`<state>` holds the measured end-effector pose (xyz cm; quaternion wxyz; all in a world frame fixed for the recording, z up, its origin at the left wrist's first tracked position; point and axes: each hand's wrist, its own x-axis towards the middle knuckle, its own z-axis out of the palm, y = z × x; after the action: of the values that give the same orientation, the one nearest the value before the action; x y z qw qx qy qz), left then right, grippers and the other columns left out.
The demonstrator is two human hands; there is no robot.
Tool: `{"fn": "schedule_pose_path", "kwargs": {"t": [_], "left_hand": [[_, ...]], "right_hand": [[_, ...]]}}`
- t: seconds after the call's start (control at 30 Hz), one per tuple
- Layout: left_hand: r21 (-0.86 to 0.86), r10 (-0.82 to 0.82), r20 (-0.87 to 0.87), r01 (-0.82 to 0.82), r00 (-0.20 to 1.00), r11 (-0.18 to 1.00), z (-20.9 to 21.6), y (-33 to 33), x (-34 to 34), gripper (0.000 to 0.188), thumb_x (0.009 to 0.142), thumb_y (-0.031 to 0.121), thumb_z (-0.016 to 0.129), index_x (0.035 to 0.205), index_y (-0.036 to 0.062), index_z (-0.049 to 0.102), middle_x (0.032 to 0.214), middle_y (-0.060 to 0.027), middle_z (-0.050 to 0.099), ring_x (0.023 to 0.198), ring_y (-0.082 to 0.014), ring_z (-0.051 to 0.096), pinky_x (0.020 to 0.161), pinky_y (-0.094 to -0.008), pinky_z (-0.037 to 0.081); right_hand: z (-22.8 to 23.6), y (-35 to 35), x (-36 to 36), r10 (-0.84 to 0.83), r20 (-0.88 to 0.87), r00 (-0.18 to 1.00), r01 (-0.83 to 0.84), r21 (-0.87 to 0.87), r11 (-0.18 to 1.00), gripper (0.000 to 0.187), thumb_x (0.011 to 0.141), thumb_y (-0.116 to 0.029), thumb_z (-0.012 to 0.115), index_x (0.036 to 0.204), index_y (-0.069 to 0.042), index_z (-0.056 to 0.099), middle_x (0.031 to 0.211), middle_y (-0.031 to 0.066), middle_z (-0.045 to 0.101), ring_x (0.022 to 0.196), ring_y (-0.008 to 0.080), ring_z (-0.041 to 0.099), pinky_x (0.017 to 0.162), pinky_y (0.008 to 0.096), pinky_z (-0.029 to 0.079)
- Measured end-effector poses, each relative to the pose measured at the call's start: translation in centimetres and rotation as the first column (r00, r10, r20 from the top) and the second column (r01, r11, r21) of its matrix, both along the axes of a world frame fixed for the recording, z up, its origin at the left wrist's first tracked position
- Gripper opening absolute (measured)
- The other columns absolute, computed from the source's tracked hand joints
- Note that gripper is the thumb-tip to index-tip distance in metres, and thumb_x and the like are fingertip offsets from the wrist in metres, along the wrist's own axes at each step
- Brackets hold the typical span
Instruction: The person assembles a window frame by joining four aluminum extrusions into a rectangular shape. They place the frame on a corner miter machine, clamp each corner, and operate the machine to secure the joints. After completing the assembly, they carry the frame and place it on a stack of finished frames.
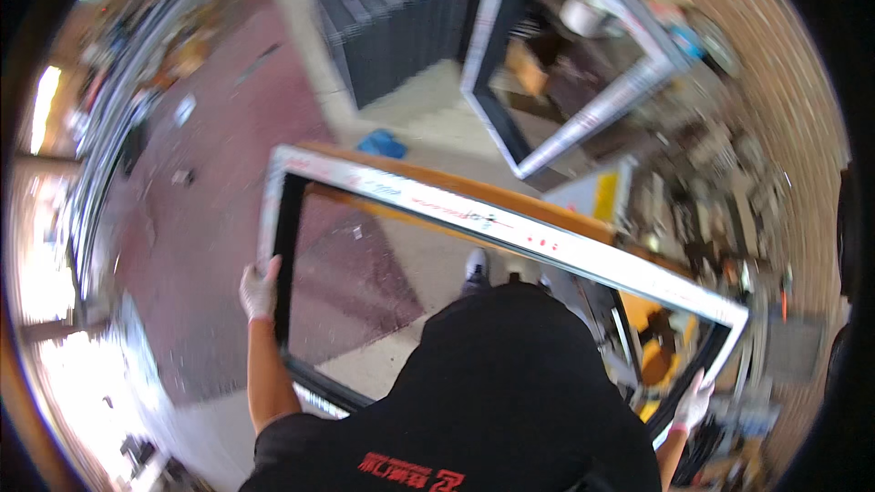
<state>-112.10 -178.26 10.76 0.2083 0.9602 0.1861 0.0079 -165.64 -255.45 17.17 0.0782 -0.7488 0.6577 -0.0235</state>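
One rectangular frame (510, 230), gripped at both ends

Your gloved left fingers (259, 292) are curled around its left bar; your gloved right fingers (694, 403) hold the right bar. The frame spans between them: four straight bars, one partly hidden, with smooth white film, coloured scribbles and a black inner edge. Ahead, leftward of your right fingers, one second frame (591, 124) stands angled. Ahead, rightward of your left fingers, are one crumpled blue piece (381, 144) and upright dark-grey panels (401, 50), too blurred to count.
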Motion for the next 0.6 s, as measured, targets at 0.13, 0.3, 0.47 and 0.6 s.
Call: {"fn": "schedule_pose_path", "kwargs": {"t": [0.13, 0.3, 0.47, 0.6], "left_hand": [[-0.25, -0.027, 0.085, 0.047, 0.996, 0.967, 0.4, -2.4, 1.2, 0.057, 0.092, 0.05, 0.077, 0.108, -0.0039, 0.071, 0.095, -0.0132, 0.071, 0.086, -0.0206, 0.062, 0.083, -0.0393, 0.052], [0.089, -0.222, -0.012, 0.222, 0.975, 0.971, 2.0, -6.9, 4.4, 0.071, 0.093, 0.065, 0.066, 0.106, -0.0051, 0.067, 0.093, -0.023, 0.071, 0.085, -0.037, 0.066, 0.082, -0.0456, 0.051], [0.045, -0.532, 0.111, 0.53, 0.84, 0.847, 3.2, -18.0, 5.5, 0.065, 0.094, 0.061, 0.067, 0.109, -0.0021, 0.068, 0.096, -0.0213, 0.07, 0.088, -0.0342, 0.066, 0.084, -0.0424, 0.051], [0.09, -0.722, 0.077, 0.717, 0.687, 0.692, 6.6, -29.2, 2.1, 0.057, 0.093, 0.055, 0.072, 0.098, -0.0015, 0.067, 0.084, -0.0194, 0.066, 0.076, -0.031, 0.06, 0.078, -0.0403, 0.051]], "right_hand": [[2.9, 3.6, -2.9, -0.178, 0.129, 0.976, 0.189, -0.082, 0.978, 0.064, 0.101, -0.061, 0.058, 0.125, -0.002, 0.063, 0.113, 0.0223, 0.074, 0.101, 0.0366, 0.071, 0.089, 0.0449, 0.053], [2.0, 7.5, -14.2, -0.362, -0.052, 0.931, 0.345, -0.203, 0.916, 0.063, 0.101, -0.063, 0.053, 0.129, -0.007, 0.061, 0.104, 0.0272, 0.073, 0.101, 0.0464, 0.07, 0.086, 0.0517, 0.053], [1.5, 17.7, -26.7, -0.627, -0.104, 0.772, 0.606, -0.176, 0.775, 0.073, 0.1, -0.071, 0.045, 0.129, -0.006, 0.062, 0.11, 0.03, 0.072, 0.106, 0.0499, 0.067, 0.091, 0.0548, 0.051], [-1.0, 27.9, -35.1, -0.776, -0.098, 0.623, 0.764, -0.135, 0.631, 0.079, 0.099, -0.073, 0.043, 0.129, -0.003, 0.062, 0.117, 0.0311, 0.07, 0.113, 0.0501, 0.065, 0.095, 0.0544, 0.05]]}}
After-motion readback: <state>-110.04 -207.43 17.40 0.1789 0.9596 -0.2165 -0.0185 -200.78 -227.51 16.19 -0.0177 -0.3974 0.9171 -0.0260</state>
